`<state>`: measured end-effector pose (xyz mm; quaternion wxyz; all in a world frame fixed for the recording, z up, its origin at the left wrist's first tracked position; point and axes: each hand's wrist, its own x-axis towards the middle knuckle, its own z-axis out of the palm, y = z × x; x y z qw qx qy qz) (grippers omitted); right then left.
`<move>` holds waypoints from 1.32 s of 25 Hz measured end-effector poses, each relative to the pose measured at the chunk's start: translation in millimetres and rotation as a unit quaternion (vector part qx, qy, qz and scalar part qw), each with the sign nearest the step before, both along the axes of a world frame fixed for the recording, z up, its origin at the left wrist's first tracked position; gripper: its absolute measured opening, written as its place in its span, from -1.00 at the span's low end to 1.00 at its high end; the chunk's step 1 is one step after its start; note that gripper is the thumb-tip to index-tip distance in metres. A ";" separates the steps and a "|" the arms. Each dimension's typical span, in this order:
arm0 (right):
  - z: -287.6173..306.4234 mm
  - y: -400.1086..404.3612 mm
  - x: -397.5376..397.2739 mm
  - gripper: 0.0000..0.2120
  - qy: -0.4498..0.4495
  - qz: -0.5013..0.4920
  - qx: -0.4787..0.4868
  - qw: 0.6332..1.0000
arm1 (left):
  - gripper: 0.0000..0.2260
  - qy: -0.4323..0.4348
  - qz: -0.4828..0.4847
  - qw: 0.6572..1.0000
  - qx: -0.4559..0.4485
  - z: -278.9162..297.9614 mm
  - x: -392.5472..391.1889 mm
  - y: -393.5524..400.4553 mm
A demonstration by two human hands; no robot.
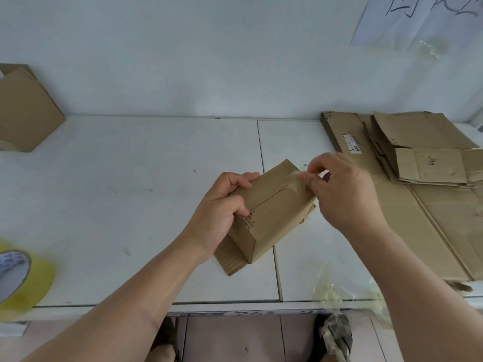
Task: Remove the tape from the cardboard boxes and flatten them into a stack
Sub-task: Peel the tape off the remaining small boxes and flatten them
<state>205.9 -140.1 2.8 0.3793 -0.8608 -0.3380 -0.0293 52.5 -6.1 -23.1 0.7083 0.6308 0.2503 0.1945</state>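
Observation:
A small brown cardboard box (269,212) is held above the white table (130,194) at the centre. My left hand (219,212) grips its left end, thumb on the top flaps. My right hand (345,192) pinches a strip of clear tape (296,182) at the box's far right end, where the tape is partly lifted off the seam. A stack of flattened cardboard boxes (423,163) lies to the right on the table. Another brown box (26,111) stands at the far left against the wall.
A roll of yellowish packing tape (21,278) sits at the table's front left edge. Crumpled clear tape scraps (332,293) hang over the front edge at the right. A paper sheet (418,19) is stuck on the white wall at the upper right.

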 end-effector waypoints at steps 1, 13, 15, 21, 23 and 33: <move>-0.6 0.1 -1.3 -0.94 0.002 0.015 0.012 1.000 | -0.66 -0.001 0.000 1.000 -0.002 0.1 0.6 -0.1; 16.6 -9.1 -16.8 -0.72 -0.024 0.084 -0.176 0.981 | -0.67 0.014 -0.017 1.000 0.007 1.5 2.1 3.7; 14.1 -8.1 -4.8 -0.72 0.062 0.045 -0.073 0.994 | -0.72 0.010 -0.027 0.999 0.014 0.2 2.7 5.6; 14.5 -8.0 12.1 -0.92 0.171 -0.046 0.040 0.983 | -0.73 0.042 -0.074 0.994 0.064 1.0 3.0 11.9; 15.3 -9.6 9.1 -0.89 0.173 -0.026 0.027 0.984 | -0.74 0.070 -0.105 0.984 0.124 3.5 2.6 14.2; 28.5 -26.2 1.9 -0.62 0.274 0.132 -0.077 0.949 | -0.49 0.188 -0.194 0.844 0.462 26.9 3.1 12.4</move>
